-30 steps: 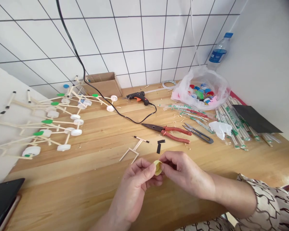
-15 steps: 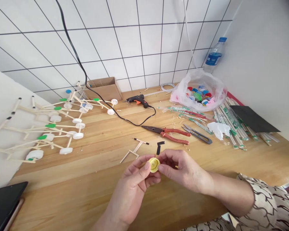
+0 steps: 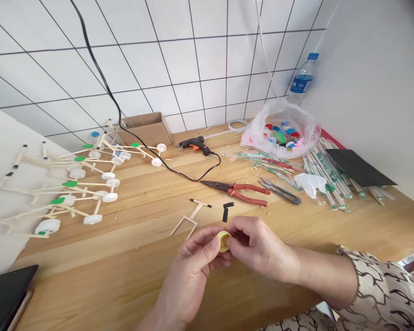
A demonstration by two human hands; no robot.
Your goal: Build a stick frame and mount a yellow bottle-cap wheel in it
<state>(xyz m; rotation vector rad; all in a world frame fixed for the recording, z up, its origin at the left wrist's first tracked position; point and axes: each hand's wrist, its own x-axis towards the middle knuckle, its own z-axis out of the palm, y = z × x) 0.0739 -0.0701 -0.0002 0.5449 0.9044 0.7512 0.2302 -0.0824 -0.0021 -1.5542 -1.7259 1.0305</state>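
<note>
A yellow bottle cap [image 3: 222, 240] is held between my two hands near the front of the table. My left hand [image 3: 196, 262] pinches its left side with thumb and fingers. My right hand [image 3: 257, 246] is closed at the cap's right side, thumb and fingertips at its opening; whether they hold something small there is hidden. Just beyond my hands lies a small frame of wooden sticks [image 3: 193, 216] with black-wrapped ends. Beside it are two black strips [image 3: 225, 214]. Red-handled long-nose pliers [image 3: 239, 192] rest behind them.
Stick-and-cap wheeled models [image 3: 89, 184] crowd the left. Behind stand a cardboard box [image 3: 146, 131] and a glue gun [image 3: 196, 145], its black cord crossing the table. On the right are thread snips [image 3: 281, 191], a plastic bag of coloured caps [image 3: 258, 122], wrapped chopsticks [image 3: 326, 177] and a bottle [image 3: 301, 80].
The yellow cap has tilted, its opening now turned more toward my right hand. My right fingertips have moved in to its opening. The view has shifted slightly.
</note>
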